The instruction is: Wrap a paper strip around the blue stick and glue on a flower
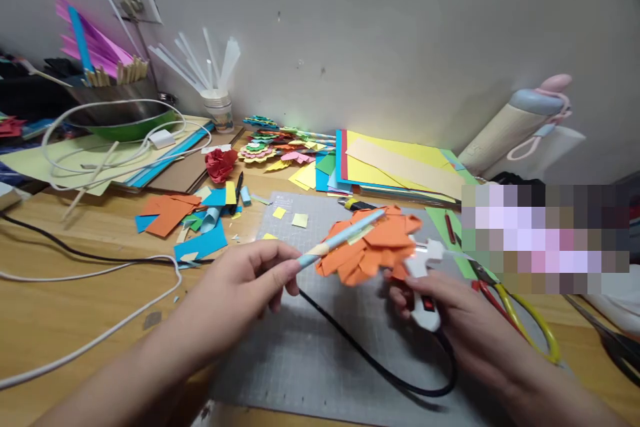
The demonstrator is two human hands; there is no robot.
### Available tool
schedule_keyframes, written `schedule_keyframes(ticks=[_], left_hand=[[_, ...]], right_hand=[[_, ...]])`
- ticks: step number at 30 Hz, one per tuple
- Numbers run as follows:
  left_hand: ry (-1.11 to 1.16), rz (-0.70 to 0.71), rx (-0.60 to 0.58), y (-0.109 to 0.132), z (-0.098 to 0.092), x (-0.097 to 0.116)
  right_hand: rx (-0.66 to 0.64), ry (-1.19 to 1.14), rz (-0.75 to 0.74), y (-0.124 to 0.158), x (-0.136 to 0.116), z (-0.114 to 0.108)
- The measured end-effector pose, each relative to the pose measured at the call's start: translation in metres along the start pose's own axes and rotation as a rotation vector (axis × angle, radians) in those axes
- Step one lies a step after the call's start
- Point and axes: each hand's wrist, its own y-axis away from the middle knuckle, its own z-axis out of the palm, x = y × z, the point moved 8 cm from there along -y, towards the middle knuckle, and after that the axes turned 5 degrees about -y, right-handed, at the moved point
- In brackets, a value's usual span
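An orange paper flower is held above the grey cutting mat, with a light blue paper stick lying across its back. My left hand pinches the lower end of that stick between thumb and fingers. At the flower's right side, my right hand is wrapped round a white glue gun with a red switch and a black cord. The glue gun's nozzle is partly hidden behind or beside the flower's right edge.
Orange and blue paper scraps and a red crumpled flower lie left. Behind are layered paper flowers, yellow sheets and a cup of clear sticks. Yellow-handled scissors and a bottle are right; a white cable runs left.
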Motion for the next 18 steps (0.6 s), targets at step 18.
schedule_keyframes(ticks=[18], left_hand=[[1.03,-0.178,-0.071,-0.023,0.009,-0.023]], right_hand=[[0.041,0.956,-0.108,-0.018,-0.018,-0.002]])
